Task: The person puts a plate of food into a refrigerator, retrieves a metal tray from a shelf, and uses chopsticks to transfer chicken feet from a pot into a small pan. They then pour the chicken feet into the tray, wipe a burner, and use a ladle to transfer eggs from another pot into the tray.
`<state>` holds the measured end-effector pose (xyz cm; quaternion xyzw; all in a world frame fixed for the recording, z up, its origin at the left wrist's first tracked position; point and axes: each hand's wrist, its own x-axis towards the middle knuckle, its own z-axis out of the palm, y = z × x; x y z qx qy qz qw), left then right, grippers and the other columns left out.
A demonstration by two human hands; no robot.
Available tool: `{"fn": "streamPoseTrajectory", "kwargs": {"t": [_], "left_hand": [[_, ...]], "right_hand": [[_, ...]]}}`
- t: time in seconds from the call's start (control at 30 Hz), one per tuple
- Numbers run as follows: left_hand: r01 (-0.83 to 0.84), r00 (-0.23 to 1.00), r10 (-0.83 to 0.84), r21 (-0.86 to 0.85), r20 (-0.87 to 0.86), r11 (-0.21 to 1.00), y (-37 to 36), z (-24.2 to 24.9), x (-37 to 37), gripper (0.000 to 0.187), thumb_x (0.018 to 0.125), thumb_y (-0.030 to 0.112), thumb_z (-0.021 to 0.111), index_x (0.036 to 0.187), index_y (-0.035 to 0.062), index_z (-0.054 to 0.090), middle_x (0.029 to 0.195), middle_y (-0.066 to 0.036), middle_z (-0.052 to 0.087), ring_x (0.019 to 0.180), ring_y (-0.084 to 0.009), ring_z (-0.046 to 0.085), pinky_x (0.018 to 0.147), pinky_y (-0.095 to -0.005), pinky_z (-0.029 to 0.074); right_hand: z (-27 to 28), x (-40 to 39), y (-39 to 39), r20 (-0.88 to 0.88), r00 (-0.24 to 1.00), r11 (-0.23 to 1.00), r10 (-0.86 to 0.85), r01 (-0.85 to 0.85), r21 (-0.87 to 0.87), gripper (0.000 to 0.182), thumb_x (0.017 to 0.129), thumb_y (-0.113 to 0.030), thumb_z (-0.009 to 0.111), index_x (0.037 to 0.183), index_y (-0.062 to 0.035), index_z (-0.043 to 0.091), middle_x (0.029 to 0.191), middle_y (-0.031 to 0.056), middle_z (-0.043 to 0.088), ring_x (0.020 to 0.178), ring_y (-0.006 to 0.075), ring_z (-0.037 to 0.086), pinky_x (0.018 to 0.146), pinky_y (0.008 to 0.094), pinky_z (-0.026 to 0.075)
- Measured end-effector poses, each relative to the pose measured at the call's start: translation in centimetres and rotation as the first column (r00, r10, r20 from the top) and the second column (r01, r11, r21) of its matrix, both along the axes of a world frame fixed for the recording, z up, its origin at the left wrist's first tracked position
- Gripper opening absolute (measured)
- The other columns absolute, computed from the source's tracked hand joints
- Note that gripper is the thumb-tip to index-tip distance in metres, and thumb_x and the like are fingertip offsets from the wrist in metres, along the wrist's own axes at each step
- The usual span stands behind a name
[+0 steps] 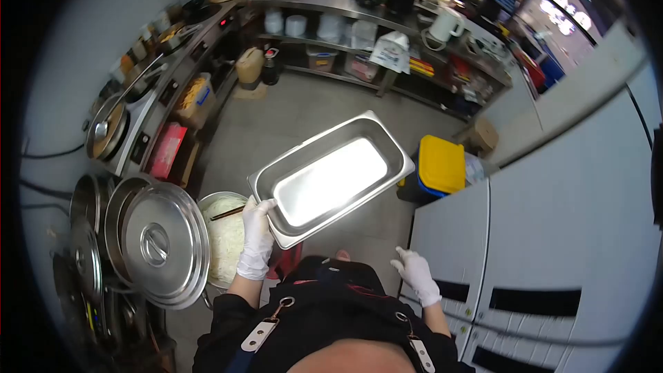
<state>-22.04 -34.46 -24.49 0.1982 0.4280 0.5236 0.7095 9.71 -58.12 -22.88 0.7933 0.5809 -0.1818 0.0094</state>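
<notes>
My left hand [257,238], in a white glove, grips the near left corner of a rectangular stainless steel food pan [284,157]. The pan is bare inside, tilted, and held up over the floor with light glaring off its bottom. Dark chopsticks [228,213] run up to the left hand's fingers, over a big round pot [213,198] of pale shredded or noodle-like food [224,238]. My right hand [416,273], also gloved, hangs with fingers apart and holds nothing, close to the white cabinet doors [449,235].
Left of the pot stands a large steel lid [155,245] among stacked pots and lids. A counter with a ladle [102,130] and pans runs up the left wall. Ahead are steel shelves [311,3] with containers. A yellow-lidded bin [442,164] stands at right.
</notes>
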Motion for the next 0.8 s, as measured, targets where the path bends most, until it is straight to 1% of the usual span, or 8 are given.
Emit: {"fn": "streamPoseTrajectory", "kwargs": {"t": [0.07, 0.17, 0.23, 0.27, 0.37, 0.53, 0.7, 0.8], "left_hand": [[-0.111, 0.993, 0.11, -0.012, -0.053, 0.994, 1.2, -0.7, 0.6, 0.022, 0.078, -0.005, 0.058, 0.098, 0.0014, 0.058, 0.09, -0.006, 0.063, 0.081, -0.016, 0.062, 0.077, -0.0291, 0.051], [-0.281, 0.955, 0.276, -0.028, -0.108, 0.959, 2.7, 0.1, 1.6, 0.022, 0.077, -0.004, 0.059, 0.098, 0.0019, 0.059, 0.09, -0.006, 0.063, 0.08, -0.015, 0.061, 0.075, -0.0281, 0.05], [-0.343, 0.924, 0.334, -0.021, -0.188, 0.939, 4.1, -1.2, 1.6, 0.022, 0.077, -0.004, 0.058, 0.098, 0.0016, 0.059, 0.09, -0.006, 0.063, 0.08, -0.0151, 0.061, 0.075, -0.0279, 0.05], [-0.349, 0.92, 0.322, -0.094, -0.223, 0.933, 5.1, -1.6, 1.5, 0.022, 0.077, -0.004, 0.058, 0.098, 0.0015, 0.059, 0.09, -0.006, 0.063, 0.079, -0.0154, 0.061, 0.075, -0.0276, 0.05], [-0.432, 0.876, 0.406, -0.046, -0.26, 0.901, 8.3, -3.5, 2.7, 0.019, 0.079, -0.004, 0.057, 0.097, 0.0009, 0.059, 0.091, -0.006, 0.064, 0.08, -0.0155, 0.062, 0.076, -0.0276, 0.05], [-0.491, 0.856, 0.462, -0.086, -0.232, 0.867, 15.0, -4.1, 8.1, 0.016, 0.079, -0.002, 0.059, 0.095, 0.0002, 0.061, 0.087, -0.006, 0.064, 0.077, -0.0143, 0.061, 0.073, -0.0267, 0.049], [-0.51, 0.853, 0.477, -0.15, -0.209, 0.847, 21.2, -7.5, 14.0, 0.014, 0.075, -0.003, 0.063, 0.087, 0.0031, 0.059, 0.079, -0.003, 0.06, 0.072, -0.0112, 0.056, 0.068, -0.0257, 0.046], [-0.5, 0.842, 0.438, -0.151, -0.314, 0.853, 22.5, -6.0, 19.4, 0.012, 0.075, -0.003, 0.063, 0.084, 0.0039, 0.06, 0.076, 0.0, 0.058, 0.069, -0.0095, 0.052, 0.065, -0.0241, 0.043]], "right_hand": [[1.3, 2.9, 6.2, -0.011, 0.989, 0.988, 0.147, -0.148, -0.039, 0.045, 0.087, -0.028, 0.063, 0.123, -0.0019, 0.057, 0.1, 0.0192, 0.065, 0.098, 0.0366, 0.06, 0.082, 0.044, 0.049], [2.2, 4.8, 15.3, -0.131, 0.927, 0.936, 0.351, -0.349, 0.04, 0.044, 0.088, -0.026, 0.062, 0.124, -0.0016, 0.057, 0.102, 0.0202, 0.065, 0.099, 0.0351, 0.061, 0.084, 0.0409, 0.049], [2.1, 5.5, 20.8, -0.344, 0.89, 0.952, 0.297, -0.303, 0.039, 0.044, 0.09, -0.025, 0.062, 0.126, -0.0023, 0.057, 0.105, 0.0201, 0.065, 0.1, 0.0313, 0.063, 0.087, 0.0381, 0.049], [1.8, 5.9, 23.3, -0.441, 0.859, 0.962, 0.258, -0.272, 0.032, 0.043, 0.09, -0.025, 0.061, 0.127, -0.0026, 0.056, 0.107, 0.02, 0.065, 0.1, 0.0295, 0.063, 0.088, 0.0367, 0.048], [-1.7, 6.8, 29.9, -0.643, 0.715, 0.961, 0.273, -0.232, 0.15, 0.041, 0.094, -0.023, 0.058, 0.129, -0.0023, 0.056, 0.109, 0.0165, 0.067, 0.1, 0.0218, 0.064, 0.09, 0.033, 0.048], [-5.5, 8.3, 37.5, -0.904, 0.424, 0.975, -0.052, -0.176, -0.138, 0.038, 0.099, -0.024, 0.051, 0.126, 0.0019, 0.057, 0.104, 0.0117, 0.068, 0.096, 0.0177, 0.064, 0.089, 0.031, 0.049], [-5.5, 11.1, 44.7, -0.93, 0.298, 0.968, -0.213, -0.061, -0.241, 0.048, 0.102, -0.036, 0.042, 0.127, 0.0025, 0.056, 0.101, 0.0131, 0.068, 0.09, 0.0175, 0.065, 0.084, 0.0303, 0.052], [-4.6, 15.9, 46.6, -0.919, 0.134, 0.928, -0.37, 0.105, -0.358, 0.054, 0.101, -0.042, 0.041, 0.13, 0.002, 0.052, 0.098, 0.0141, 0.068, 0.085, 0.0204, 0.066, 0.076, 0.0323, 0.055]]}}
